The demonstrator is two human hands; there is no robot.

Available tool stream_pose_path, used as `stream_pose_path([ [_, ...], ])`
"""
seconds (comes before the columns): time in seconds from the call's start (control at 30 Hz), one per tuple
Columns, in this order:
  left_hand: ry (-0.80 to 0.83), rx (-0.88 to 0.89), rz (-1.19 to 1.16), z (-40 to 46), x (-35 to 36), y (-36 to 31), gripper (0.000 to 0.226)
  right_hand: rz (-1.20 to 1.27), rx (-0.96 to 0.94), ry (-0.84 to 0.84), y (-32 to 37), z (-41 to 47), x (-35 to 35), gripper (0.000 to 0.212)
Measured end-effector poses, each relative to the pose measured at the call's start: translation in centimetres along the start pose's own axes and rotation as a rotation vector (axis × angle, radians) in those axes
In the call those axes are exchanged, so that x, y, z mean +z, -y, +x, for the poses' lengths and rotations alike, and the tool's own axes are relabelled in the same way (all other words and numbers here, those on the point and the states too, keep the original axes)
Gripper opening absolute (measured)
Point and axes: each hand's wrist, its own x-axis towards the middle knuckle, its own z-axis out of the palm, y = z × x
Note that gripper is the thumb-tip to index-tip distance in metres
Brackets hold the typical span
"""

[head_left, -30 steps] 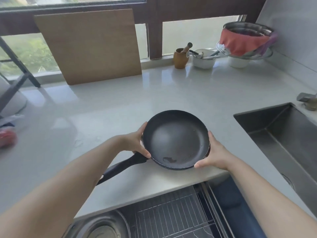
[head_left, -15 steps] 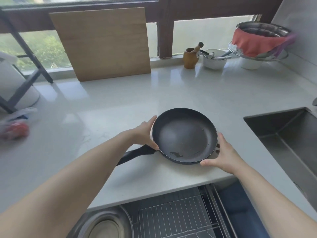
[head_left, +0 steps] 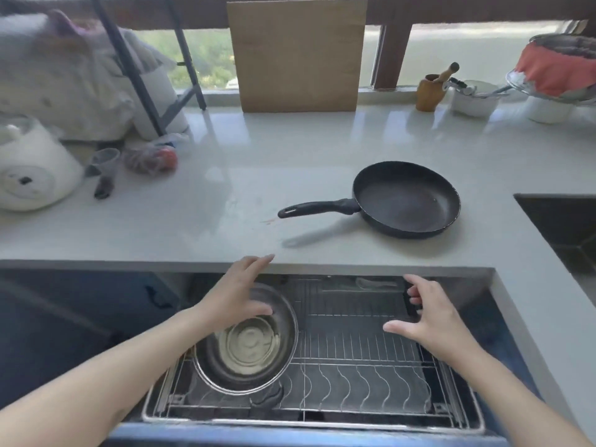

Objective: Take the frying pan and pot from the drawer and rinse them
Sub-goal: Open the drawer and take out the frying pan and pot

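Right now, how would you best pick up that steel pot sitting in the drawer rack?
Probably by its rim, from above, one hand on each side. The pot sits upright and open-topped in the drawer rack, and no handle shows. The left hand hovers over its far rim; the right hand is off to the side.

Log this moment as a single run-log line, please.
frying pan on counter | pot in drawer | both hands open above drawer

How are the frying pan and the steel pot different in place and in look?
The frying pan lies on the countertop; the pot sits in the open drawer's wire rack. The pan is black with a long handle; the pot is shiny metal. Neither is gripped.
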Motion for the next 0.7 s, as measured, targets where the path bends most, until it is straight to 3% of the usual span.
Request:
stream_pose_path([
  [0.3, 0.05, -0.334, 0.007, -10.5, 6.5, 11.0, 0.114, -0.111, -0.042, 0.323, 0.4, -0.7, 12.4, 0.113],
  [0.57, 0.105, -0.457, 0.01, -9.6, 10.6, 17.2, 0.136, -0.294, -0.053, 0.485, 0.0, 3.8, 18.8, 0.132],
  [0.7, 0.143, -0.465, 0.031, -7.9, 11.6, 19.8, 0.133, -0.337, -0.087, 0.554, 0.0, 7.3, 21.4, 0.132],
])
